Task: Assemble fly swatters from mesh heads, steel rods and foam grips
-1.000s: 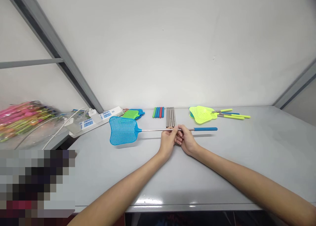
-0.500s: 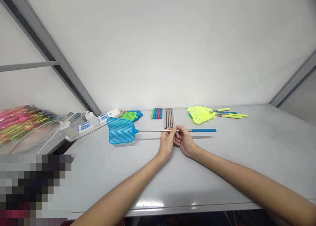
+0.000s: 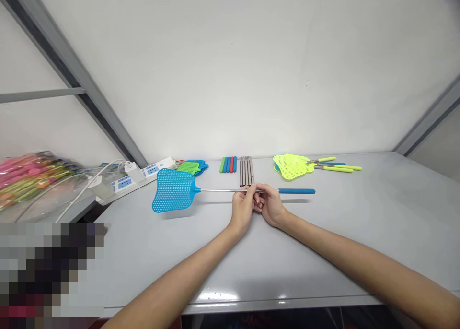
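Both my hands grip the thin metal rod of a blue fly swatter (image 3: pixel 175 191), which lies crosswise just above the table. My left hand (image 3: pixel 243 206) pinches the rod near its middle, on the side toward the perforated head. Close against it, my right hand (image 3: pixel 271 205) is closed on the rod beside the blue handle (image 3: pixel 296 191). The fingers of the two hands meet and partly hide the rod. Just beyond them lies a row of several metal tubes (image 3: pixel 246 171). Left of these, several short coloured grips (image 3: pixel 228 164) in green, blue and red lie side by side.
Yellow-green and blue swatters (image 3: pixel 294 167) lie piled at the back right. Loose green and blue swatter heads (image 3: pixel 189 168) rest beside a white power strip (image 3: pixel 124 184) with plugged-in chargers. Bagged colourful items (image 3: pixel 36 180) are at far left. A wall (image 3: pixel 251 79) closes the table's back.
The swatter's blue head has turned and shifted slightly left and is tilted differently, its rod still held. Both hands stay in nearly the same place.
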The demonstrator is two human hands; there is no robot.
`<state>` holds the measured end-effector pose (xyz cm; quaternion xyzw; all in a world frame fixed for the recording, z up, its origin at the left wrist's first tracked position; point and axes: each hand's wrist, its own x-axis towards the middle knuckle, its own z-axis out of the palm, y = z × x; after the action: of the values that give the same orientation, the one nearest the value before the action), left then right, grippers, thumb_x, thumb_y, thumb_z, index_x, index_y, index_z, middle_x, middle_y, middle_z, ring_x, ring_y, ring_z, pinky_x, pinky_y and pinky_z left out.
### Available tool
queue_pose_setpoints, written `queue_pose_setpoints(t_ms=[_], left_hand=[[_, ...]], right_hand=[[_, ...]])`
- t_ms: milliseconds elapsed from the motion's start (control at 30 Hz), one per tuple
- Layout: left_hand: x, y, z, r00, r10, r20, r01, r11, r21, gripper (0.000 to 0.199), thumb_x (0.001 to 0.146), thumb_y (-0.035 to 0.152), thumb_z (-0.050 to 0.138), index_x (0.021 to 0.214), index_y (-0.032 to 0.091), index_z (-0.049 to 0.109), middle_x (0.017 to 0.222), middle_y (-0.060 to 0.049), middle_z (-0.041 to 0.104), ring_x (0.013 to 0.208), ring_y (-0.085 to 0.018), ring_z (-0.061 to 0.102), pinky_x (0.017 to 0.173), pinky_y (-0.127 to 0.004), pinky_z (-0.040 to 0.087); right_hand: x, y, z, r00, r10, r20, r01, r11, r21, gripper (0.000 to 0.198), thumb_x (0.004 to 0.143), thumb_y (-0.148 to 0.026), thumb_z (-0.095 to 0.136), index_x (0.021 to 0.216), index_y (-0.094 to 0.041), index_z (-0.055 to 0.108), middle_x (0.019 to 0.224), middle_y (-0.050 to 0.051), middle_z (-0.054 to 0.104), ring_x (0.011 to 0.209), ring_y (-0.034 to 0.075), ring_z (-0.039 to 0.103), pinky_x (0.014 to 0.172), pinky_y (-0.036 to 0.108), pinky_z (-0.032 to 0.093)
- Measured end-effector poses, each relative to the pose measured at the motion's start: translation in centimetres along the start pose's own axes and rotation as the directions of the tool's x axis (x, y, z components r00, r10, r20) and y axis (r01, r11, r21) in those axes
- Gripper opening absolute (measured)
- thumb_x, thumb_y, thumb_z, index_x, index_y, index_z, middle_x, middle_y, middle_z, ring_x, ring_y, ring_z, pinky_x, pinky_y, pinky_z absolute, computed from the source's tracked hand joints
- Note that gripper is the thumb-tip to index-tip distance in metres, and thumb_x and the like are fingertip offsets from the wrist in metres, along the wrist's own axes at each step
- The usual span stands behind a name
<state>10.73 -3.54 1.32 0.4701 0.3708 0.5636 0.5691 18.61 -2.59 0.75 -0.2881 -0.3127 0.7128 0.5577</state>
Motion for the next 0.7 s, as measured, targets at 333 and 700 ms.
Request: queue_pose_setpoints(t_ms=[333,700], left_hand=[[-0.07,0.18,0.01,0.999,-0.023,-0.030,0.024,0.999,0.029,0.035,0.072,0.039,0.052,0.045,0.017,0.044,0.032,0.006,0.039,0.033,-0.010,0.045,0.035,-0.019,0.036],[0.06,-0.26,-0.26,0.996,-0.025,-0.086,0.026,1.000,0.010,0.045,0.076,0.043,0.044,0.039,0.018,0.038,0.033,0.003,0.040,0.035,-0.011,0.048,0.034,-0.019,0.035]], right_hand=[[-0.02,0.14,0.05,1.000,-0.027,0.001,0.027,0.998,-0.055,0.042,0.069,-0.036,0.052,0.034,-0.016,0.044,0.029,-0.002,0.040,0.029,0.006,0.032,0.030,0.018,0.019],[-0.22,-0.05,0.51,1.000,-0.017,0.021,0.019,0.993,-0.113,0.036,0.070,-0.032,0.057,0.041,-0.015,0.048,0.033,-0.004,0.044,0.032,0.004,0.030,0.031,0.015,0.020]])
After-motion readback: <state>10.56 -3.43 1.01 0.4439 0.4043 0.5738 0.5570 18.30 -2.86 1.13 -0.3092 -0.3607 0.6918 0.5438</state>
